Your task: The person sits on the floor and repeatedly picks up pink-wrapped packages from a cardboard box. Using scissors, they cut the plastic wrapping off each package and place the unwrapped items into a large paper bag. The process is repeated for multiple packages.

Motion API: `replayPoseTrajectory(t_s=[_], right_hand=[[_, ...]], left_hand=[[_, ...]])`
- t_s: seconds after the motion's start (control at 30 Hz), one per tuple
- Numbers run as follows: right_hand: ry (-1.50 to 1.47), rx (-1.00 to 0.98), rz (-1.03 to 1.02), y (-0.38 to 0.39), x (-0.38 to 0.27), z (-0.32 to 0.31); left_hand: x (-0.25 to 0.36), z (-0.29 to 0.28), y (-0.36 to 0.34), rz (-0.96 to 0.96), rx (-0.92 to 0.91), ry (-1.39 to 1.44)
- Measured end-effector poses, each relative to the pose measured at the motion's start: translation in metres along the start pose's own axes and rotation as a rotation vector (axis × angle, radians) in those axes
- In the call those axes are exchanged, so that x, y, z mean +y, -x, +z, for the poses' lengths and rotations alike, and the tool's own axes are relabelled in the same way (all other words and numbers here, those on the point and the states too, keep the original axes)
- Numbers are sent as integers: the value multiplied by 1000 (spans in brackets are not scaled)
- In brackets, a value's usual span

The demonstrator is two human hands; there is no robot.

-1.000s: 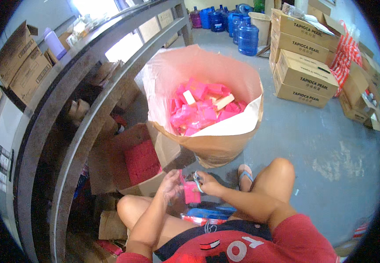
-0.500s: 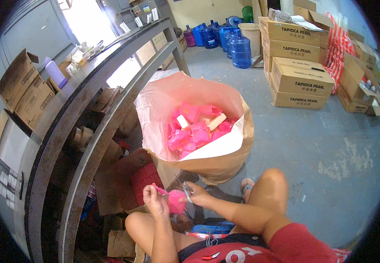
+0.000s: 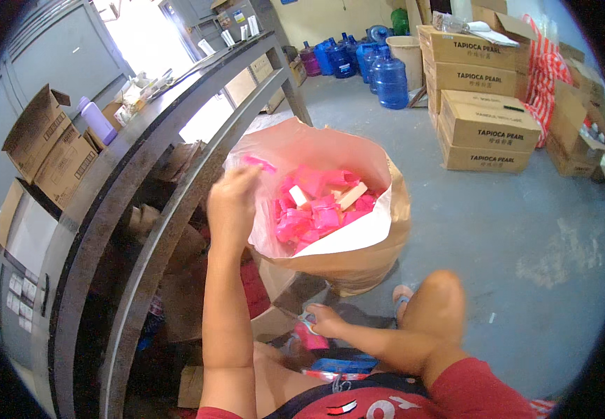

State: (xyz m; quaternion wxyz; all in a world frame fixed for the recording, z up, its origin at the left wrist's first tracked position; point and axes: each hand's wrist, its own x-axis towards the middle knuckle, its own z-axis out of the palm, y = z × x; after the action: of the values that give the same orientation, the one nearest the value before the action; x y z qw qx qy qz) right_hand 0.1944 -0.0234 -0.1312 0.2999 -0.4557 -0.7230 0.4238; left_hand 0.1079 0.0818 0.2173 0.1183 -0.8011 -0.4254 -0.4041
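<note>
My left hand [image 3: 236,192] is raised at the left rim of the large paper bag [image 3: 362,269], slightly blurred, fingers curled on a small pink plastic scrap [image 3: 260,164]. The bag holds several crumpled pink packets [image 3: 323,216] and some cream-coloured blocks [image 3: 351,197]. My right hand [image 3: 325,321] is low above my lap, closed on light-coloured scissors [image 3: 307,318]. Just under it is a pink packet [image 3: 312,336]; whether my fingers touch it I cannot tell. An open cardboard box [image 3: 274,322] with red-pink contents [image 3: 252,286] sits behind my left forearm, partly hidden.
A dark metal-framed bench [image 3: 138,293] runs along my left, carrying cartons [image 3: 65,171] and a lilac bottle [image 3: 96,122]. Stacked boxes [image 3: 487,122] and a red-striped sack [image 3: 538,84] stand at the right. Several blue water jugs [image 3: 390,80] line the back.
My left hand has moved up and forward from the scissors to the bag's rim with a pink scrap. My right hand and scissors are slightly lower, with the pink packet now beneath them.
</note>
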Motion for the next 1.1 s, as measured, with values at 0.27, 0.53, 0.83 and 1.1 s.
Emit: replayPoseTrajectory(t_s=[0.27, 0.53, 0.83, 1.1], right_hand=[[-187, 135, 107, -3, -20, -26], [-1148, 215, 521, -10, -31, -6], [-1597, 289, 523, -9, -79, -2], [-1113, -142, 315, -3, -115, -33]], left_hand=[[-50, 6, 90, -280, 290, 170], [13, 62, 335, -1573, 633, 1297], [32, 73, 321, -893, 324, 1447], [-50, 57, 263, -1052, 674, 1638]])
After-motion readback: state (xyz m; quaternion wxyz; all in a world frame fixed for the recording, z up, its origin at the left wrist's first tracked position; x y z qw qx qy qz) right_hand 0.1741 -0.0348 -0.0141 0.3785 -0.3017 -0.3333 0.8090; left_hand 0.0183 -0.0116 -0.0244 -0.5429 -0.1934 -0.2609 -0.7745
